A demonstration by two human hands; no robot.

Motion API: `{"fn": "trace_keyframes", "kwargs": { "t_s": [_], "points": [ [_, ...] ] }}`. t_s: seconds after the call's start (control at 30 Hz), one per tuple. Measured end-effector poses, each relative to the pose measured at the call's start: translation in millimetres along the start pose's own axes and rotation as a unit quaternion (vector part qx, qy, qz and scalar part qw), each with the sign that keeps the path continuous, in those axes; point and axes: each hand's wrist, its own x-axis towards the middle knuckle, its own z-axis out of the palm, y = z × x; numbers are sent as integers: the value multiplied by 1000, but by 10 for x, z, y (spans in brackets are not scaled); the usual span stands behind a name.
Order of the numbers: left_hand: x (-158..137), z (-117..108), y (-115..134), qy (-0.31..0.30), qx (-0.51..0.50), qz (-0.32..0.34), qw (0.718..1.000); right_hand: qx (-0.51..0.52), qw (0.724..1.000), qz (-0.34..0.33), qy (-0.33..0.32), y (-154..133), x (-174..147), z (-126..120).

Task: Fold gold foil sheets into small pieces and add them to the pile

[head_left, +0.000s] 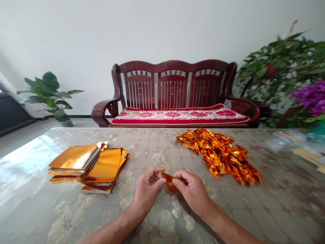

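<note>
Between both hands, just above the table, is a small piece of folded orange-gold foil paper (170,184). My left hand (148,186) pinches its left corner with thumb and fingers. On the other side, my right hand (191,189) grips the right end, its thumb lying across the front. Stacks of flat gold foil paper sheets (106,166) lie to the left of my left hand. Beyond my right hand is a heap of folded, pointed foil pieces (215,149) in the same shiny orange-gold.
A patterned cover lies over the table (147,217). Clear plastic bags (286,139) and a tan card strip (308,158) sit at the right edge. Behind the table stands a dark red wooden bench (172,91), with a potted plant (50,95) at left and leafy plants (279,64) at right.
</note>
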Motion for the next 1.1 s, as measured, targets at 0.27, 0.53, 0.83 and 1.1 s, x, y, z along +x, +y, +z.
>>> {"fn": "trace_keyframes", "kwargs": {
  "t_s": [0.27,0.53,0.83,1.1],
  "points": [
    [-37,58,48,-10,-60,-51,997,-65,992,-87,56,-25,4,12],
    [-65,76,97,-32,-34,-67,997,-44,983,-173,51,-158,4,49],
    [-49,61,7,-10,7,1,1000,47,994,-96,35,-154,21,71],
    [-58,13,41,22,141,114,983,63,994,-88,16,-174,-7,62]
  ]
}}
